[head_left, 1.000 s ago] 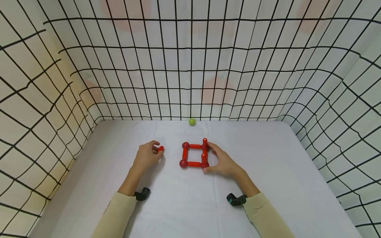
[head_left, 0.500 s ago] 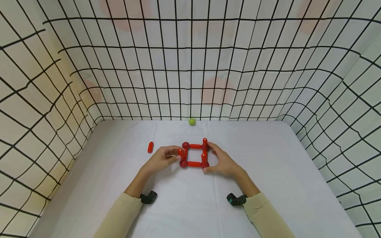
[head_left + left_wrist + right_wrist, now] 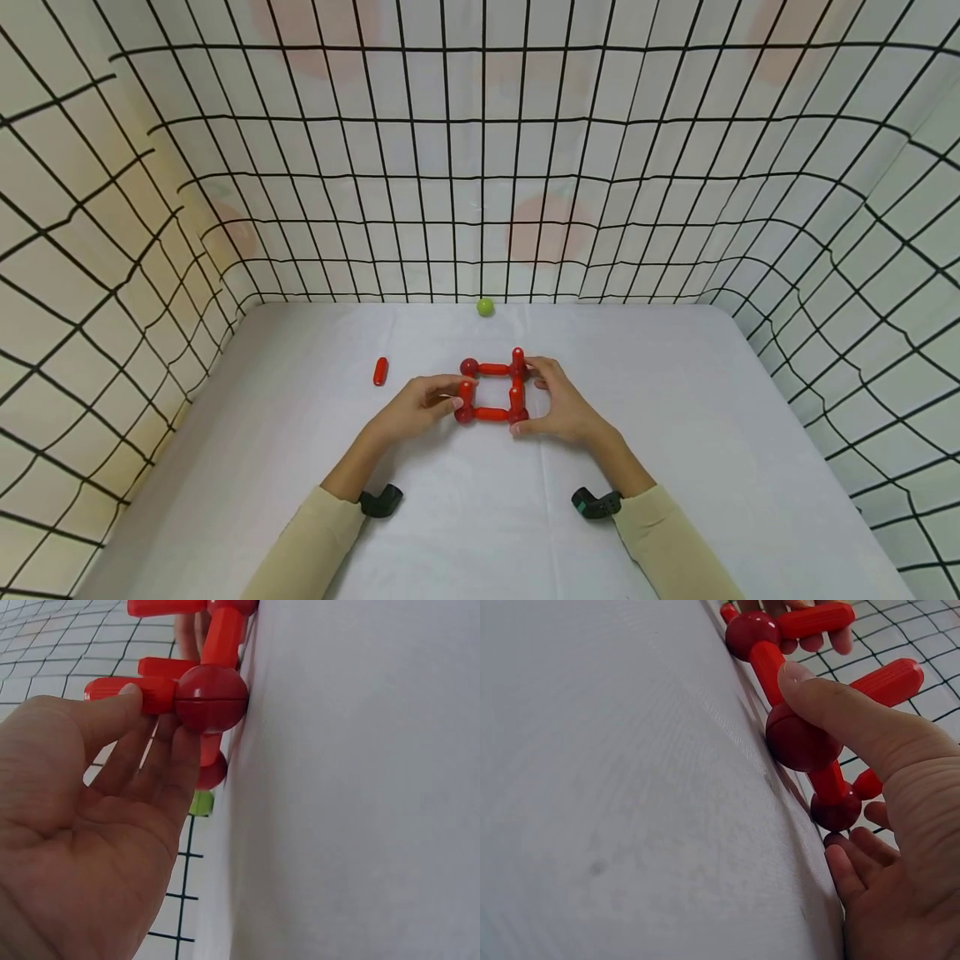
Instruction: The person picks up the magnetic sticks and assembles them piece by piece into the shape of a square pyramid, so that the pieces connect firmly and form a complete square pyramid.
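Note:
A flat square frame (image 3: 492,413) of red rods and red balls lies on the white table (image 3: 465,533). Red rods stand upright on its two right corners. My left hand (image 3: 454,393) pinches another upright red rod (image 3: 467,391) standing on the near-left ball (image 3: 465,413); the left wrist view shows that rod (image 3: 127,688) between thumb and fingers against the ball (image 3: 211,697). My right hand (image 3: 534,398) grips the frame's right side, thumb on the near-right ball (image 3: 802,742) and fingers by the far-right ball (image 3: 836,811).
A loose red rod (image 3: 380,371) lies on the table left of the frame. A small green ball (image 3: 485,307) sits at the back edge against the grid-patterned wall (image 3: 480,167), which encloses the table on three sides.
My left hand carried a red rod from the left to the frame and set it upright on the near-left ball. One rod stayed behind on the table. The right hand kept still.

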A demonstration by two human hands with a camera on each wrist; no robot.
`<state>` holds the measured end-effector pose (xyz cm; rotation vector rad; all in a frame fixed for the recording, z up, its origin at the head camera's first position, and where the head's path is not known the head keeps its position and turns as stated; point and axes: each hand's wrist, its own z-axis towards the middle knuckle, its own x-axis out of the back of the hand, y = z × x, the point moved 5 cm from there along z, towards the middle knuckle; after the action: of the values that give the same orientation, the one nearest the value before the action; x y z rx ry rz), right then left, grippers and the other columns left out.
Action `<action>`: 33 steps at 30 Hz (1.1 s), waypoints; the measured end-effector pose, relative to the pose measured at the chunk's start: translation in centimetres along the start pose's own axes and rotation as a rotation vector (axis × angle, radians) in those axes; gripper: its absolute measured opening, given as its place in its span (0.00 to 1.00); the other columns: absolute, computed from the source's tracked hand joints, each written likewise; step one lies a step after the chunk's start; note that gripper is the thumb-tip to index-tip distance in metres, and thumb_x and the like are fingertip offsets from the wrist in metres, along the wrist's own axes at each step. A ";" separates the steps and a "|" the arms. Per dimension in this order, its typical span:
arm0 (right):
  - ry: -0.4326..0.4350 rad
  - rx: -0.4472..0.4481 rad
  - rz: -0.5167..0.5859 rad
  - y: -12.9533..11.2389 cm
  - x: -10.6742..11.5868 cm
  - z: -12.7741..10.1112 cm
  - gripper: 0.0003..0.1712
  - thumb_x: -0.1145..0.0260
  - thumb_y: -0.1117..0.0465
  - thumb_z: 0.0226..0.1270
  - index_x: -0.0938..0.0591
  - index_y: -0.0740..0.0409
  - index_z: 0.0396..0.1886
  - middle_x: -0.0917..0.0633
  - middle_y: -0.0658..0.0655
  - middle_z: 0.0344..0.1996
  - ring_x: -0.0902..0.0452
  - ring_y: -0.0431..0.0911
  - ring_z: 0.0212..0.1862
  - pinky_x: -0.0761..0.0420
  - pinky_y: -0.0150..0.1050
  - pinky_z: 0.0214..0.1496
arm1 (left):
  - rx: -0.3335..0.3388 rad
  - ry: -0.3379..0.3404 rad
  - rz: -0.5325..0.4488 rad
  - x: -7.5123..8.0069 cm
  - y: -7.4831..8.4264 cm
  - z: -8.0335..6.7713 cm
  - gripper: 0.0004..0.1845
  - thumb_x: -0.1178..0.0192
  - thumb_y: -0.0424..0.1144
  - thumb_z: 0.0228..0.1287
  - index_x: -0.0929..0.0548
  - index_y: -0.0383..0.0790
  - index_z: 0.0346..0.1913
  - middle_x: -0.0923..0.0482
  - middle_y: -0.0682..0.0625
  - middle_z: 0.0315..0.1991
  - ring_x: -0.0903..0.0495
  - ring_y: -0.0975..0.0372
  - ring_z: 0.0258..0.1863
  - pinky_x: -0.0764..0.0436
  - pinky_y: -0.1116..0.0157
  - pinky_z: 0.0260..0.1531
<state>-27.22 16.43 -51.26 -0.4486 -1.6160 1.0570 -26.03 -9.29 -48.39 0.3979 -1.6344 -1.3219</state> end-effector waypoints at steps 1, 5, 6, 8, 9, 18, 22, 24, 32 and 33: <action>0.007 0.000 0.007 0.0 0.0 0.0 0.64 0.13 0.45 0.43 0.40 0.42 0.78 0.34 0.50 0.73 0.34 0.53 0.73 0.29 0.52 0.76 | -0.003 -0.007 -0.003 0.0 0.0 0.0 0.22 0.40 0.33 0.75 0.21 0.46 0.70 0.19 0.49 0.65 0.21 0.55 0.63 0.21 0.53 0.66; 0.029 0.035 0.042 -0.1 0.2 0.0 0.58 0.13 0.50 0.46 0.35 0.44 0.76 0.29 0.51 0.71 0.31 0.53 0.72 0.29 0.53 0.75 | -0.021 -0.008 -0.002 0.0 0.1 0.1 0.24 0.43 0.27 0.73 0.23 0.40 0.70 0.18 0.47 0.63 0.19 0.55 0.61 0.20 0.54 0.64; 0.031 0.049 0.046 -0.1 0.2 0.1 0.56 0.14 0.51 0.47 0.34 0.46 0.75 0.28 0.52 0.71 0.30 0.52 0.72 0.29 0.52 0.76 | -0.018 0.006 0.000 0.0 0.0 0.1 0.24 0.43 0.26 0.73 0.22 0.40 0.69 0.18 0.47 0.61 0.18 0.55 0.60 0.19 0.55 0.63; 0.033 0.078 0.050 -0.2 0.3 0.1 0.53 0.14 0.53 0.49 0.32 0.49 0.74 0.26 0.53 0.70 0.29 0.52 0.71 0.30 0.53 0.76 | -0.008 0.054 0.002 0.2 -0.1 0.1 0.22 0.41 0.26 0.72 0.20 0.41 0.67 0.16 0.48 0.58 0.16 0.56 0.57 0.18 0.57 0.62; 0.033 0.082 0.048 -0.2 0.3 0.1 0.51 0.15 0.54 0.50 0.31 0.50 0.73 0.25 0.53 0.69 0.29 0.52 0.71 0.30 0.53 0.76 | 0.005 0.088 0.003 0.4 -0.2 0.0 0.21 0.41 0.27 0.71 0.19 0.42 0.65 0.16 0.49 0.56 0.16 0.56 0.55 0.17 0.57 0.61; 0.024 0.032 0.013 0.3 0.4 0.1 0.34 0.26 0.60 0.64 0.25 0.38 0.69 0.19 0.49 0.65 0.25 0.53 0.69 0.29 0.60 0.74 | 0.080 0.265 0.118 1.3 -0.8 -0.2 0.24 0.37 0.31 0.70 0.22 0.44 0.67 0.23 0.50 0.65 0.24 0.53 0.65 0.23 0.53 0.68; 0.019 0.062 0.021 0.5 0.4 0.2 0.30 0.32 0.64 0.68 0.24 0.39 0.68 0.18 0.49 0.63 0.25 0.53 0.68 0.31 0.60 0.74 | 0.072 0.202 0.175 0.8 -1.1 0.0 0.26 0.36 0.31 0.69 0.23 0.44 0.69 0.22 0.49 0.67 0.23 0.53 0.66 0.24 0.53 0.69; 0.020 0.067 0.022 0.4 0.4 0.2 0.28 0.33 0.64 0.70 0.24 0.42 0.68 0.17 0.50 0.63 0.25 0.53 0.69 0.31 0.60 0.75 | 0.047 0.171 0.206 0.5 -1.1 0.0 0.25 0.35 0.31 0.69 0.21 0.45 0.68 0.20 0.48 0.65 0.21 0.54 0.65 0.22 0.53 0.67; 0.029 0.052 0.064 0.1 0.8 0.1 0.33 0.38 0.70 0.71 0.30 0.49 0.73 0.23 0.57 0.70 0.27 0.56 0.72 0.28 0.54 0.75 | 0.053 0.206 0.256 0.5 -1.0 -0.2 0.19 0.28 0.35 0.64 0.12 0.47 0.58 0.13 0.53 0.53 0.14 0.61 0.53 0.16 0.60 0.58; 0.022 0.045 0.073 0.1 0.8 0.1 0.34 0.39 0.71 0.70 0.31 0.48 0.74 0.25 0.57 0.71 0.28 0.55 0.73 0.28 0.53 0.75 | 0.057 0.215 0.259 0.5 -0.9 -0.2 0.18 0.27 0.35 0.63 0.12 0.47 0.56 0.12 0.54 0.51 0.14 0.61 0.51 0.15 0.60 0.57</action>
<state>-27.57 17.07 -50.83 -0.4901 -1.5629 1.1372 -26.38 -10.13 -48.97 0.3375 -1.4895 -1.0060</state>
